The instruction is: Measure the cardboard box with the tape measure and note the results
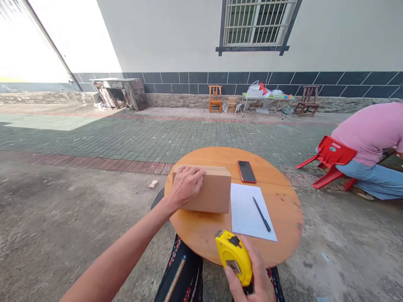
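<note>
A brown cardboard box (210,192) stands on the left part of the round wooden table (206,241). My left hand (188,182) grips its upper left part, with the fingers curled over the top edge. Near the table's front edge, my right hand (252,279) is closed around a yellow tape measure (233,256), thumb and fingers on its sides. No blade is seen drawn out of the tape measure. To the right of the box lies a sheet of paper with small marks (244,207), and a black pen (262,214) rests slantwise on it.
Behind the paper lies a red-edged phone (246,171). At the right, a person in a pink shirt (374,130) sits bent over on a red plastic chair (335,153). Wooden chairs and a folding table (267,97) holding bags stand along the far wall.
</note>
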Action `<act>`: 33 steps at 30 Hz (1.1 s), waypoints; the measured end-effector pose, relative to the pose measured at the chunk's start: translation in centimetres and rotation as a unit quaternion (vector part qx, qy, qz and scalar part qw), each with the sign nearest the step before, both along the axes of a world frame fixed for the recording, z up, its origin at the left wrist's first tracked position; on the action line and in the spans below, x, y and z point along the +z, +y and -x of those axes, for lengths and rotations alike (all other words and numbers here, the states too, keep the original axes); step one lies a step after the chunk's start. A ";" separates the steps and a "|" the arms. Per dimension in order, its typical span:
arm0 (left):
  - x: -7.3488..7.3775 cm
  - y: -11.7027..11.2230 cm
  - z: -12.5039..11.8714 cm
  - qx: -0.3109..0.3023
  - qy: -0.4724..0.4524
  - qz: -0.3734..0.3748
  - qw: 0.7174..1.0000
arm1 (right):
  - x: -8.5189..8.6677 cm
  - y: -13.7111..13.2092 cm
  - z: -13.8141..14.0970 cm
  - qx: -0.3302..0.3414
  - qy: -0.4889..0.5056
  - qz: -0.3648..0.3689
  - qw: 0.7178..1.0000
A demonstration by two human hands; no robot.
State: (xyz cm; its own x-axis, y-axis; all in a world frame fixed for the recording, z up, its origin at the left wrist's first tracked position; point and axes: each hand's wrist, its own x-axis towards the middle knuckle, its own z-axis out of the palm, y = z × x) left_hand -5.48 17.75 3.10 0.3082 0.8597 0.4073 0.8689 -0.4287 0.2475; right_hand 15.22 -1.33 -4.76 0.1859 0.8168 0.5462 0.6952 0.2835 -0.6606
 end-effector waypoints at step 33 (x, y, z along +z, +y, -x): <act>0.7 -6.1 0.3 0.006 -0.372 0.465 0.803 | -2.9 2.2 -0.5 0.067 -0.083 -0.054 0.993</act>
State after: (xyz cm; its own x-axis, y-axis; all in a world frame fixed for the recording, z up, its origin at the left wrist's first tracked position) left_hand -5.77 11.66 3.84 0.2655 0.9002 -0.3451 0.3346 0.2496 0.9087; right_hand 15.75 0.85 -7.65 -0.0211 0.7630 0.6461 0.7429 0.4444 -0.5006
